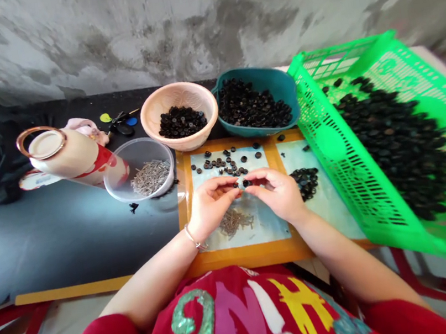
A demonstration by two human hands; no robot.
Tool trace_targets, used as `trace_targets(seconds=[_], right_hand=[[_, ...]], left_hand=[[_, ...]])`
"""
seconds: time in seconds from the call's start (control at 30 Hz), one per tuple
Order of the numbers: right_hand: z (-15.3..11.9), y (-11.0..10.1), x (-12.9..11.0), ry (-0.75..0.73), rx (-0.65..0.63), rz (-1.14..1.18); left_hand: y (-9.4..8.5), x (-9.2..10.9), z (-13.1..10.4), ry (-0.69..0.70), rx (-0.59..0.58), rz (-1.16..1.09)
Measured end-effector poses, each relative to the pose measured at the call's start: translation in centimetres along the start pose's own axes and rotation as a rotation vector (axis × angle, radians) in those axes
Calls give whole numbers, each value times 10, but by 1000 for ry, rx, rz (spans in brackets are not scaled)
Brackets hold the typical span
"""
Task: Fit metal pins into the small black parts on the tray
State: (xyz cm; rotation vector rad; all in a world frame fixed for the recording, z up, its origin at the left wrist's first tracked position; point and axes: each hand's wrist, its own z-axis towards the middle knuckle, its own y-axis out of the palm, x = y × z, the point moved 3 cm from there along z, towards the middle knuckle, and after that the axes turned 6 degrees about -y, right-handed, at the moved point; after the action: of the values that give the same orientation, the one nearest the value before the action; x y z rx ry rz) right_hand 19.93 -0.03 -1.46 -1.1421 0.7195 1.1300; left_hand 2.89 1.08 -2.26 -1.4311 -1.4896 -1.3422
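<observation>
My left hand [210, 203] and my right hand [277, 192] meet above a pale blue mat [268, 221], fingertips almost touching. Thumb and forefinger of my right hand pinch a small black round part [246, 183]. A small dark piece [236, 185] shows at the fingertips of my left hand, mostly covered by them. Just beyond the hands, loose black ring-shaped parts [218, 163] are scattered on the mat. A heap of thin metal pins [233, 222] lies below my hands. Near my right wrist is a pile of black rings [306, 182].
A clear tub [169, 183] of metal pins stands left, against a tilted white-and-red flask [75, 161]. Behind are a pink bowl [147, 108] and a teal basin [259, 128], both with black parts. A large green basket [362, 199] of black parts stands right. Keys [122, 125] lie at the back.
</observation>
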Motion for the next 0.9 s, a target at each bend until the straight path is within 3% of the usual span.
trace_targets(seconds=[0.27,0.53,0.9], right_hand=[[-4,0,-7,-110,27,-105],[-5,-1,-20,-352,53,-203],[-7,-2,-27,-429,50,-303]], left_hand=[[1,-1,-3,-4,-8,15],[1,0,-4,39,-25,-3],[0,10,-10,201,-5,129]])
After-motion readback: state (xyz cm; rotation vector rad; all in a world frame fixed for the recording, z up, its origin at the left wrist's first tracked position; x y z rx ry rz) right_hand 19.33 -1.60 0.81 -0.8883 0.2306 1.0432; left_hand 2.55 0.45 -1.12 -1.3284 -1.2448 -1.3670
